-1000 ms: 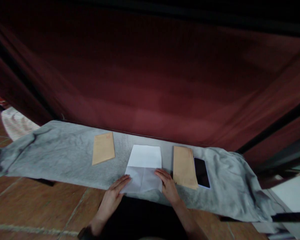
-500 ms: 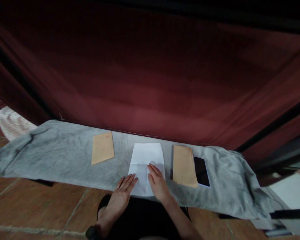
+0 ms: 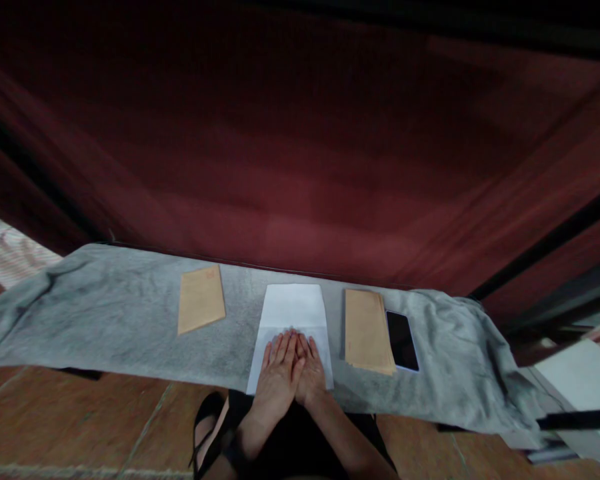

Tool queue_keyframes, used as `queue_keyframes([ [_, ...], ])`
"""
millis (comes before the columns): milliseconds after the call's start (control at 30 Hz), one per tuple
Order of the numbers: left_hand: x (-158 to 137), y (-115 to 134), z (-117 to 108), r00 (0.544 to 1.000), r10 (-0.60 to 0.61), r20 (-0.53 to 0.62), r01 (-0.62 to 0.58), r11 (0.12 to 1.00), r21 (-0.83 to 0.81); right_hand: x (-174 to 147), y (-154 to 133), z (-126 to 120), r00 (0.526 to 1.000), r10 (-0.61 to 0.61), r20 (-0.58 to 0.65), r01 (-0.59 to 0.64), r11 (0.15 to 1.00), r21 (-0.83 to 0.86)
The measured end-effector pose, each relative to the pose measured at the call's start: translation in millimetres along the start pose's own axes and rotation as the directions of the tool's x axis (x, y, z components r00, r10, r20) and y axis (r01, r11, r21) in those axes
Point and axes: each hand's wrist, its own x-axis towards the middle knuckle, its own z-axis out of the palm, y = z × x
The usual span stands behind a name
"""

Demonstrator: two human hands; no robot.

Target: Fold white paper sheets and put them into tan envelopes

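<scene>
A white sheet of paper (image 3: pixel 294 303) with a crease across its middle lies on the grey cloth (image 3: pixel 130 320) in front of me. My left hand (image 3: pixel 279 373) rests flat on the paper's near half, fingers stretched out. Close against it, my right hand (image 3: pixel 311 373) also lies flat on the sheet, and the two hands partly overlap at the fingers. Beneath them the near part of the paper is mostly hidden. Neither hand grips anything.
To the left lies a single brown envelope (image 3: pixel 201 300). A stack of brown envelopes (image 3: pixel 367 330) is on the right, with a dark-screened phone (image 3: pixel 403 341) beside it. A dark red panel (image 3: pixel 300 167) stands behind the cloth-covered surface. Tiled floor (image 3: pixel 105 420) shows below.
My left hand has moved right and forward from the paper's left edge to its middle. My right hand has shifted slightly, and the hands now meet and overlap.
</scene>
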Motion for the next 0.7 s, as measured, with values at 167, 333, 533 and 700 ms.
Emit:
queue_keyframes([
  [167, 6.3, 6.1, 27.7, 0.999, -0.024, -0.04, 0.028, 0.996, 0.085, -3.5, 8.6, 4.9, 0.995, 0.036, -0.094, -0.04, 0.999, -0.037],
  [333, 1.7, -17.1, 23.6, 0.993, -0.065, -0.096, 0.081, 0.982, 0.17, -1.1, 16.7, -0.3, 0.982, 0.112, -0.152, -0.12, 0.992, -0.048],
  [533, 9.3, -33.7, 19.3, 0.974, -0.178, -0.141, 0.205, 0.955, 0.215, -0.9, 41.5, -11.0, 0.94, 0.261, -0.219, -0.283, 0.956, -0.077],
  [700, 40.5, -21.0, 16.3, 0.957, -0.249, -0.152, 0.277, 0.938, 0.209, -0.8, 43.2, -10.3, 0.925, 0.302, -0.231, -0.326, 0.942, -0.075],
])
